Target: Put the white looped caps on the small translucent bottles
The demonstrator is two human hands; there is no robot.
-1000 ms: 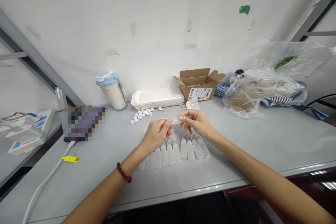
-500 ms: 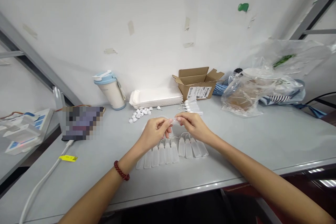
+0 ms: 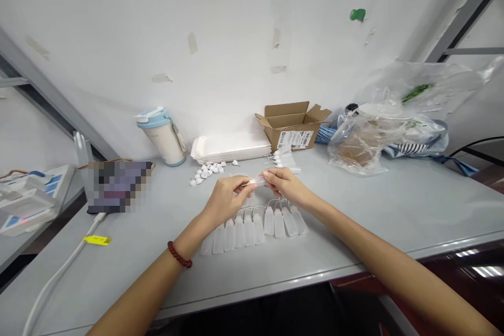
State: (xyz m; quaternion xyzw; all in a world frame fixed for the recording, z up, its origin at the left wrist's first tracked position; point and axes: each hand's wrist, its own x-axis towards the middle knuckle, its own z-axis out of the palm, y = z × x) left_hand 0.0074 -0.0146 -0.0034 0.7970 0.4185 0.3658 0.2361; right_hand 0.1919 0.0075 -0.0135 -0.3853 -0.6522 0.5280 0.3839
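Small bottle — lifted between both hands, just above the grey desk, beyond the bottles laid out near the front edge. Step in hand, my read: fingertip work at the bottle's whiter end. Can't confirm what is being done there, fingers cover too much. Next move calls for a steady hold on the body and light pressure at that end; the wall looks thin and soft, so a hard squeeze could dent it.

Hands: both grasping the one bottle. Left hand has thumb and fingers on the whiter end, right hand pinches the other end. Bottle lies close to level between them.

On the desk: left row of six and right row of four, side by side, lying flat, necks pointing away from the person. Thin white loops arch off the neck ends.

Held bottle looks like the same kind: slim, frosted, translucent. Contents — can't tell.

Smallest: loose white caps, some showing a pointed tip, heaped past the left hand, well apart from the rows.
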